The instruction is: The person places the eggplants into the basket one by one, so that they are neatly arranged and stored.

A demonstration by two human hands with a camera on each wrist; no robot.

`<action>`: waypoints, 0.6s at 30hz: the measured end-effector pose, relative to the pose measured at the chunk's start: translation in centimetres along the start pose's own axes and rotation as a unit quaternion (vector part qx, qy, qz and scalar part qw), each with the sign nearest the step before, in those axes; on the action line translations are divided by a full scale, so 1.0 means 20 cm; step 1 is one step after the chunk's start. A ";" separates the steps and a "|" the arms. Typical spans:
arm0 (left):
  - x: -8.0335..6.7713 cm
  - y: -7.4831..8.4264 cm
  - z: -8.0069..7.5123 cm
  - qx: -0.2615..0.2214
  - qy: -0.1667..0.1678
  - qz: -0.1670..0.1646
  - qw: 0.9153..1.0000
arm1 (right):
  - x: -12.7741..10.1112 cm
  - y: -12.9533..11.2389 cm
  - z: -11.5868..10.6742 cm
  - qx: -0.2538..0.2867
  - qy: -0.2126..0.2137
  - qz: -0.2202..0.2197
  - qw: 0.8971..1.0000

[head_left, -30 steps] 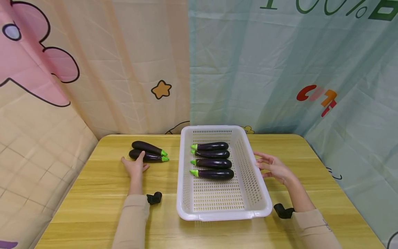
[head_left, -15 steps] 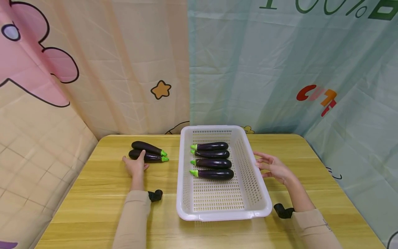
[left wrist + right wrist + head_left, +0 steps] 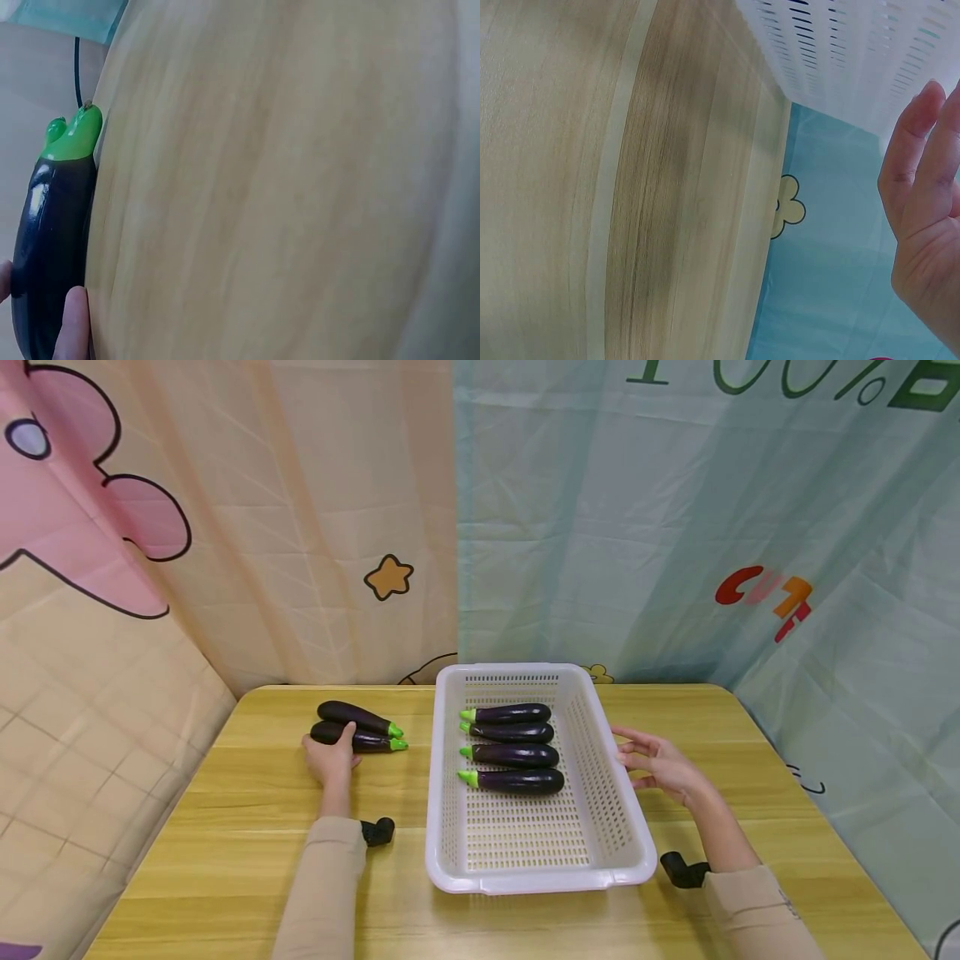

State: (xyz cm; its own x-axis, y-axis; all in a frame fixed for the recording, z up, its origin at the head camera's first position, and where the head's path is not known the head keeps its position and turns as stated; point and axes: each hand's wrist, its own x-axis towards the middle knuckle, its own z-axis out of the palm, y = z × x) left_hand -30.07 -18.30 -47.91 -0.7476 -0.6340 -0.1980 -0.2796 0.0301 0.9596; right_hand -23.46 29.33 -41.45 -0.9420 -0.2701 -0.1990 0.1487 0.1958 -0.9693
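The white basket (image 3: 600,760) holds four eggplants (image 3: 517,755) — right hand (image 3: 660,764) open beside it; left hand (image 3: 332,758) seemingly curled round the nearer loose eggplant (image 3: 360,738).

Place: a staged recording corner, not a lived-in kitchen or shop.
Backdrop: printed cloth sheets hang behind and beside the bench (image 3: 225,827); a peach cartoon sheet (image 3: 225,527) with a star and pink shapes, and a pale green sheet (image 3: 675,527) with lettering.
Walls: none visible, only creased fabric on 3 sides.
Furniture: 1 small wood-grain bench with rounded corners.
Props: a white slotted basket (image 3: 600,760) and 6 glossy eggplants, 4 inside (image 3: 517,755) and 2 outside (image 3: 358,727).
Equipment: a black wrist-worn mount (image 3: 684,868) at each sleeve.
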 end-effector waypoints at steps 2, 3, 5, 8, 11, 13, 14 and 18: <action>0.00 0.00 0.00 0.000 -0.004 0.000 1.000 | 0.00 0.00 0.00 0.001 0.000 0.000 1.000; 0.00 -0.01 0.00 0.000 -0.005 0.001 1.000 | 0.00 0.00 0.00 0.002 0.001 0.001 1.000; 0.00 -0.01 0.00 -0.002 -0.009 0.002 1.000 | 0.00 0.00 0.00 0.003 0.003 0.003 1.000; -0.01 -0.01 -0.01 -0.009 -0.014 0.005 1.000 | 0.00 0.00 0.00 0.004 0.004 0.004 1.000; -0.02 -0.01 -0.01 -0.024 -0.017 0.007 1.000 | 0.00 0.00 0.00 0.004 0.004 0.004 1.000; -0.02 -0.01 -0.01 -0.037 -0.019 0.009 0.999 | 0.00 0.00 0.00 0.005 0.002 0.003 1.000; -0.02 -0.01 -0.01 -0.041 -0.021 0.008 0.999 | 0.00 0.00 0.00 0.006 0.002 0.002 1.000; -0.02 -0.02 -0.02 -0.057 -0.022 0.009 0.998 | 0.00 0.00 0.00 0.010 0.000 0.002 1.000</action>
State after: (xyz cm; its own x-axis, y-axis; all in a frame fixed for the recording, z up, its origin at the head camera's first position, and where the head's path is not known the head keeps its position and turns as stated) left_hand -29.36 -18.26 -48.19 -0.7780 -0.6001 -0.1859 -0.1968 -0.0481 0.9793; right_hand -23.52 29.30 -41.55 -0.9416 -0.2694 -0.2021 0.1577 0.1775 -0.9714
